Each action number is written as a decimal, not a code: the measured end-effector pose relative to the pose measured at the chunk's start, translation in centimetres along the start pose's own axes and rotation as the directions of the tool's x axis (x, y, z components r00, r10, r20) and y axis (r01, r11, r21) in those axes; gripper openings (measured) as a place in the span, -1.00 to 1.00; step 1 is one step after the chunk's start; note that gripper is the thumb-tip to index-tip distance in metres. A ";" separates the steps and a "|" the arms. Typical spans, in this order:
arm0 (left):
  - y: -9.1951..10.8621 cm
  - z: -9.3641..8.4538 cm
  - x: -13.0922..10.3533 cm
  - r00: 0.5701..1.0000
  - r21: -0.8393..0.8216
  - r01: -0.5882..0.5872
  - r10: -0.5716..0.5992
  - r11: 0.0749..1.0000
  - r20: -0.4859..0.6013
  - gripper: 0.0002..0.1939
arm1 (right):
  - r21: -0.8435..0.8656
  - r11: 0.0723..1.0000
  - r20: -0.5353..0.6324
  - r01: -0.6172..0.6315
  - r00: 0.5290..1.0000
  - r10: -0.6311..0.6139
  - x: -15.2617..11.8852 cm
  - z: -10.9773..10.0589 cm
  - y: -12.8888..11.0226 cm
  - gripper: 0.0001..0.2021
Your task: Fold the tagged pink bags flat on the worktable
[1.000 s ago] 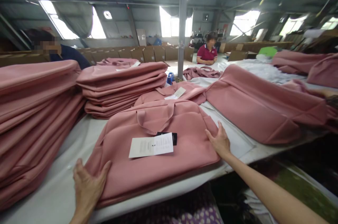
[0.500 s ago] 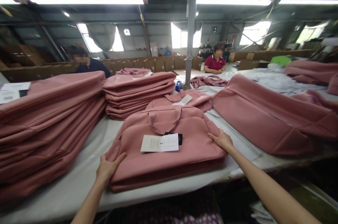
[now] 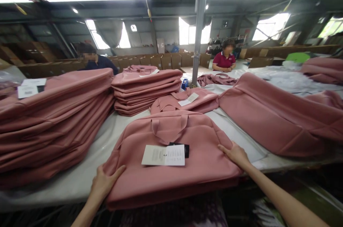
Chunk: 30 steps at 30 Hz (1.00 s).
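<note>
In the head view, the pink bag is held between the two hands, directly between the fingers of each, with its front face turned up. Its left side is grasped by the left hand: the thumb is laid on the face, while the fingers are tucked around the side and partly hidden. The right side is grasped likewise by the right hand, the thumb being pressed on the face; how far its fingers are wrapped beneath cannot be told. The near edge of the bag is brought to the near edge of the worktop; whether it is lifted there cannot be told.

Between the two thumbs, an unfolded paper tag is seen on the face, with a black tag partly covered by it. Beyond the tags, farther from the fingers, the carrying strap is laid down. Past the left fingers, to the left, a tall stack of pink bags is piled; straight ahead of them, a lower stack is placed. Beyond the right fingers, a large pink bag is set, and a tagged bag is left behind the held one.
</note>
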<state>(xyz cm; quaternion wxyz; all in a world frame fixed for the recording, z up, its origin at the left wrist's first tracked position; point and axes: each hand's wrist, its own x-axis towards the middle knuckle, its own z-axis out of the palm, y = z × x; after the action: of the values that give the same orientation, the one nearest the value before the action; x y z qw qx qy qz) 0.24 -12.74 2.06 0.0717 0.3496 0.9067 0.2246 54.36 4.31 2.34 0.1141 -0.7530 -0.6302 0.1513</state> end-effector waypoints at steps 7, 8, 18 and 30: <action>8.0 -3.8 -4.0 0.554 0.346 -0.794 0.830 0.500 0.071 -0.30 | -0.029 0.999 -0.036 -0.022 0.999 0.021 -0.1 0.0 -0.8 -0.19; 9.1 -3.8 -4.5 0.427 0.287 -0.884 0.889 0.370 0.166 -0.30 | -0.031 0.999 -0.041 -0.021 0.999 0.020 -0.1 0.0 -0.7 -0.19; 13.6 2.9 -6.7 0.029 -0.249 -0.944 0.804 0.218 0.594 -0.22 | 0.000 0.999 -0.087 -0.041 0.995 0.040 0.2 1.1 -0.4 -0.20; 13.4 2.7 -6.4 0.045 -0.237 -0.950 0.837 0.205 0.545 -0.17 | -0.079 0.578 -0.366 0.812 0.515 -0.775 -2.3 -1.5 -14.1 -0.55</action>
<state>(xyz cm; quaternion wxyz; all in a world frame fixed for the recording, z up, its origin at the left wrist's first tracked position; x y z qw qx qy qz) 13.88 -7.29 5.57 0.1489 0.8896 0.4316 0.0155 41.71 4.65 9.06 0.3226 -0.3885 -0.8627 -0.0268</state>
